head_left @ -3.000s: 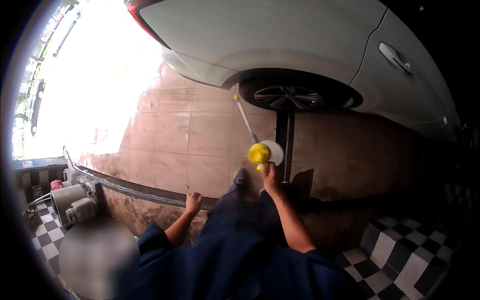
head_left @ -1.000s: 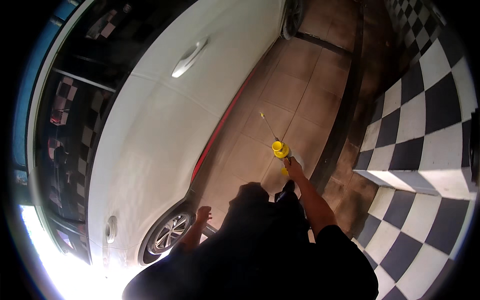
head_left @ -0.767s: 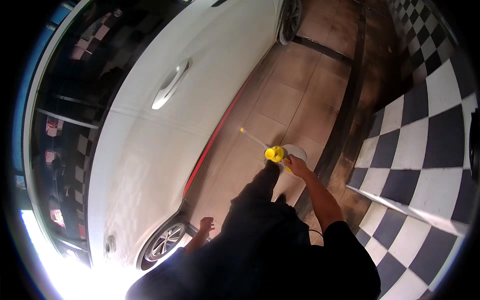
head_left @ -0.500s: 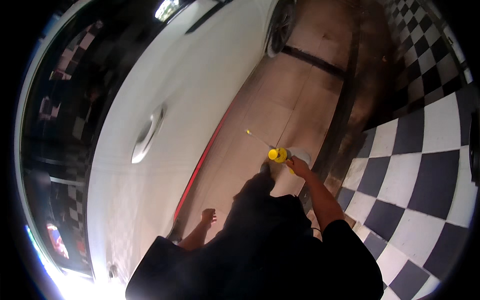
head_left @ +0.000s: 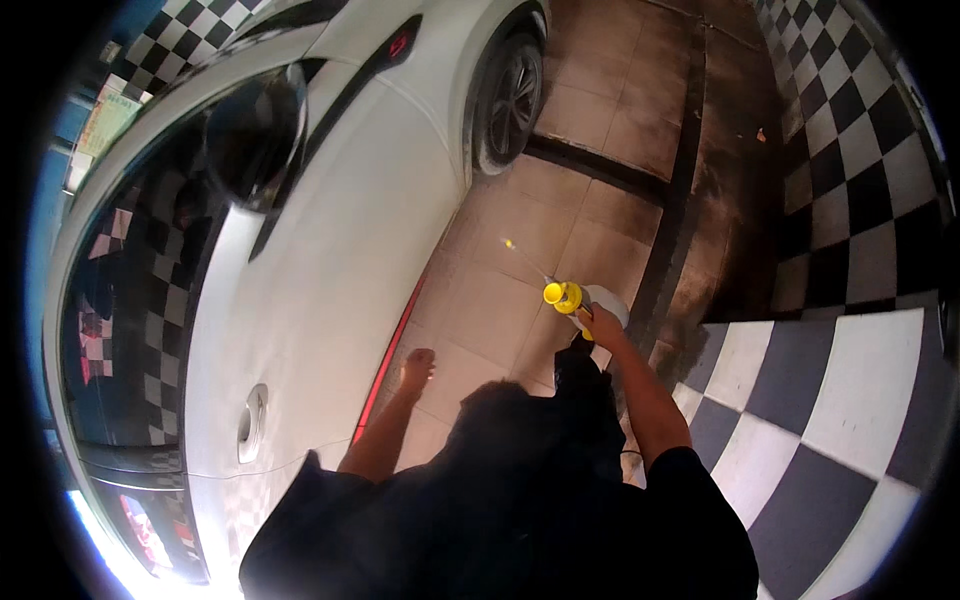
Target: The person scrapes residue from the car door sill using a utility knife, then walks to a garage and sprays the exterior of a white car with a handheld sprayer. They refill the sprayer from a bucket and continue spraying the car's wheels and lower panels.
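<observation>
My right hand [head_left: 601, 326] grips the handle of a pump sprayer [head_left: 566, 296] with a yellow head and a pale tank [head_left: 612, 304]. From its head a thin wand [head_left: 530, 263] with a yellow tip points ahead and to the left, above the tiled floor. My left hand [head_left: 418, 370] hangs with its fingers curled in and nothing visible in it. It is just right of a white car [head_left: 330, 270], near the red strip [head_left: 384, 375] along the car's lower edge, and does not appear to touch it.
Ahead on the left are the car's wheel [head_left: 512, 100] and side mirror [head_left: 257, 135]. A dark channel [head_left: 672, 245] runs along the tiled floor [head_left: 480, 310] on my right, with a crossing strip [head_left: 600, 165] ahead. Beyond it stands a black-and-white checkered wall [head_left: 790, 420].
I have moved forward along the car; its mirror now shows, and the wheel and door handle sit lower in view. My left hand has swung forward. The sprayer stays in my right hand.
</observation>
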The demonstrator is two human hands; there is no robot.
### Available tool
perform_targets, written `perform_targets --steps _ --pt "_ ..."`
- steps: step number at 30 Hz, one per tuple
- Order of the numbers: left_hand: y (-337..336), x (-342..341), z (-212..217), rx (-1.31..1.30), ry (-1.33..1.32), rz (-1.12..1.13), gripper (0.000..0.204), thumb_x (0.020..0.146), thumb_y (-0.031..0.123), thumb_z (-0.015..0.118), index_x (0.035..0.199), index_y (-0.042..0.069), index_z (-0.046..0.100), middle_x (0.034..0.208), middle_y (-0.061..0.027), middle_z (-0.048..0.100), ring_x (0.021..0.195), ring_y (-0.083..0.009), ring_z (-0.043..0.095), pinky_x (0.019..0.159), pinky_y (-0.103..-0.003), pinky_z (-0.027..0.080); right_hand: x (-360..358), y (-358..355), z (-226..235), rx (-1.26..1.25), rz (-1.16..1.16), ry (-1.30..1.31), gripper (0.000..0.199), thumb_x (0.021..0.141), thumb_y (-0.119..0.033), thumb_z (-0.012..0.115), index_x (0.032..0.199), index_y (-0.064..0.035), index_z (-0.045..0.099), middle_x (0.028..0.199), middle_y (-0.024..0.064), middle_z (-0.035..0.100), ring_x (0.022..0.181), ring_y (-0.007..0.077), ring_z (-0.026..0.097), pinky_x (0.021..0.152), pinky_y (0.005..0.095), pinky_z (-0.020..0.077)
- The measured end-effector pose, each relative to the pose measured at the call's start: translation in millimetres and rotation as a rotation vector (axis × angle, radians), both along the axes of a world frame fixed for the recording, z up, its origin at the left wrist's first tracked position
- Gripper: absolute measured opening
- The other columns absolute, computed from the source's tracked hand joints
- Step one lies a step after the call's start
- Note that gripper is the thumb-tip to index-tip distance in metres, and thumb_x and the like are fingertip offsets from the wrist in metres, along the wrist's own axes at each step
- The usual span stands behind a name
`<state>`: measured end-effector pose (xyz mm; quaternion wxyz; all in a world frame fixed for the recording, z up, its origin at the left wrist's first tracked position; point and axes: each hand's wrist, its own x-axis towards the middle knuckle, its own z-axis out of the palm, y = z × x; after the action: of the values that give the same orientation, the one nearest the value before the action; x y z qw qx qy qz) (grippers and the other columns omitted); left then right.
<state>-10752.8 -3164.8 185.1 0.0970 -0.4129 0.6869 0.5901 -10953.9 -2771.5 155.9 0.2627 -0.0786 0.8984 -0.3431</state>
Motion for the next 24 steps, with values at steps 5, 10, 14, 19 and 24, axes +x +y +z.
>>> perform_targets --steps 5,10,14,19,24 --pt "103 -143 33 -0.046 0.111 -0.221 0.021 0.086 0.023 0.060 0.098 0.006 0.062 0.083 -0.0032 0.063 0.074 -0.0098 0.058 0.062 -0.026 0.048 -117 22 26 -0.073 0.030 0.070 0.047 0.090 -0.045 0.049 0.100 0.0003 0.051 0.093 0.0236 0.061 0.086 0.0387 0.060 0.073 0.0433 0.0473" --pt "170 -283 50 -0.128 0.290 -0.387 0.025 0.086 0.023 0.061 0.102 0.005 0.060 0.092 -0.0089 0.063 0.084 -0.0158 0.061 0.074 -0.031 0.049 -230 41 30 0.020 0.162 0.107 0.049 0.088 -0.047 0.050 0.098 0.0007 0.052 0.092 0.0241 0.061 0.086 0.0409 0.059 0.074 0.0462 0.0462" --pt "206 -382 46 -0.355 0.521 -0.580 0.032 0.085 0.024 0.061 0.110 0.005 0.057 0.105 -0.0140 0.058 0.093 -0.0253 0.059 0.080 -0.036 0.048 -311 52 25 0.126 0.453 0.100 0.047 0.089 -0.046 0.047 0.100 -0.0006 0.054 0.094 0.0234 0.062 0.090 0.0400 0.059 0.077 0.0455 0.0460" --pt "258 -511 51 -0.340 0.362 -0.408 0.038 0.085 0.030 0.060 0.114 0.005 0.054 0.115 -0.0151 0.050 0.103 -0.0336 0.052 0.087 -0.041 0.046 -392 69 34 0.189 0.584 0.004 0.045 0.088 -0.046 0.048 0.095 -0.0014 0.055 0.090 0.0224 0.062 0.087 0.0384 0.060 0.075 0.0463 0.0459" --pt "270 -585 54 -0.579 0.355 -0.510 0.037 0.084 0.032 0.059 0.112 0.007 0.055 0.117 -0.0155 0.047 0.107 -0.0346 0.048 0.087 -0.044 0.046 -450 76 34 0.142 0.644 0.087 0.046 0.088 -0.045 0.049 0.094 0.0000 0.054 0.085 0.0218 0.062 0.081 0.0390 0.060 0.072 0.0464 0.0466"
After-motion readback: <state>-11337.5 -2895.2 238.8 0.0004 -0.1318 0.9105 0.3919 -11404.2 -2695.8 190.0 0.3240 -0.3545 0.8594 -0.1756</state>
